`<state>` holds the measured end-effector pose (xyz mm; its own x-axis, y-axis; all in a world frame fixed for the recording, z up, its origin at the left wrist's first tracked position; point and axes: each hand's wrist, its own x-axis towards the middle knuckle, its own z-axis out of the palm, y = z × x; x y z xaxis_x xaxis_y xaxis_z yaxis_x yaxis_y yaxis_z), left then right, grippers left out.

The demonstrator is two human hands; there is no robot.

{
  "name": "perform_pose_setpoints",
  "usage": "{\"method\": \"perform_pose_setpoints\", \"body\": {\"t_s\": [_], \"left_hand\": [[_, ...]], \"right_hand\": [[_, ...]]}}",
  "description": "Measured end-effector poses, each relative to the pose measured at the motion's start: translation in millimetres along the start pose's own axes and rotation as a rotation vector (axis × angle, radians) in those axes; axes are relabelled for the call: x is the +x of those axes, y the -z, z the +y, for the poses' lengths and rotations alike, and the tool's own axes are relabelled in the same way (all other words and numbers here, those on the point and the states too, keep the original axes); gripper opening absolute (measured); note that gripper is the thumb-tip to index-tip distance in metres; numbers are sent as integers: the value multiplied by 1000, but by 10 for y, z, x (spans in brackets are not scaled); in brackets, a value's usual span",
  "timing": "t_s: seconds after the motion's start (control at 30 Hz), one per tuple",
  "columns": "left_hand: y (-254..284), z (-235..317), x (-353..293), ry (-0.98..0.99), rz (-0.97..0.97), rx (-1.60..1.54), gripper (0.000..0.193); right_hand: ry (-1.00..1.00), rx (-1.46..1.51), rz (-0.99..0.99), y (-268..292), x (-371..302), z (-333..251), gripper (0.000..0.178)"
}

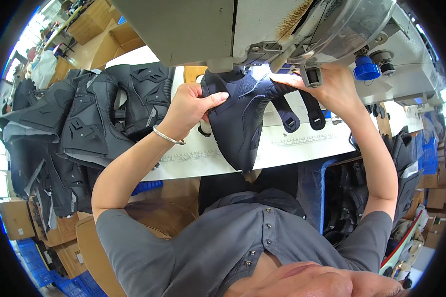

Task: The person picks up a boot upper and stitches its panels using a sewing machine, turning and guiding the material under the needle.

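A black boot upper (240, 131) lies beneath the head of a sewing machine (198, 29), its pointed end hanging toward me over the table's front edge. My left hand (191, 106) is closed on the upper's left side, thumb on top and fingers underneath. On the other side, my right hand (334, 89) grips the upper close to the machine's working end; some of its fingertips are hidden behind machine parts. Two black straps with buckles, one of them a buckle strap (288, 119), hang off the upper's right side. The needle cannot be made out.
Several black boot uppers (91, 119) are heaped at the left. The white table (183, 168) carries ruler markings. A blue knob (365, 68) juts from the machine at right. More black pieces (349, 193) fill a blue-edged container by my right side. Cardboard boxes (17, 218) stand lower left.
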<state>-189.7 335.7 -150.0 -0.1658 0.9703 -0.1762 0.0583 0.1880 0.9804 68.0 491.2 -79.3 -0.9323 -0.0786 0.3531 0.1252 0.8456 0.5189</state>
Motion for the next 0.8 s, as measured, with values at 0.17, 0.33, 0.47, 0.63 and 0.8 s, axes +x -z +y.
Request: {"method": "perform_pose_setpoints", "body": {"t_s": [0.17,0.33,0.47,0.63,0.8], "left_hand": [[-102,-139,-55,-76,122,-60,26],[-258,-137,-67,-112,193,-126,27],[-363,-147,-78,-140,194,-224,24],[-273,-220,-101,-19,56,-495,20],[-315,-275,21,120,-160,-731,23]], "right_hand": [[-309,189,-295,-14,36,40,35],[-671,643,-343,112,137,93,50],[-836,532,-468,190,165,53,38],[-561,646,216,171,-46,-1026,16],[-1320,1356,544,-625,-518,-1376,22]]}}
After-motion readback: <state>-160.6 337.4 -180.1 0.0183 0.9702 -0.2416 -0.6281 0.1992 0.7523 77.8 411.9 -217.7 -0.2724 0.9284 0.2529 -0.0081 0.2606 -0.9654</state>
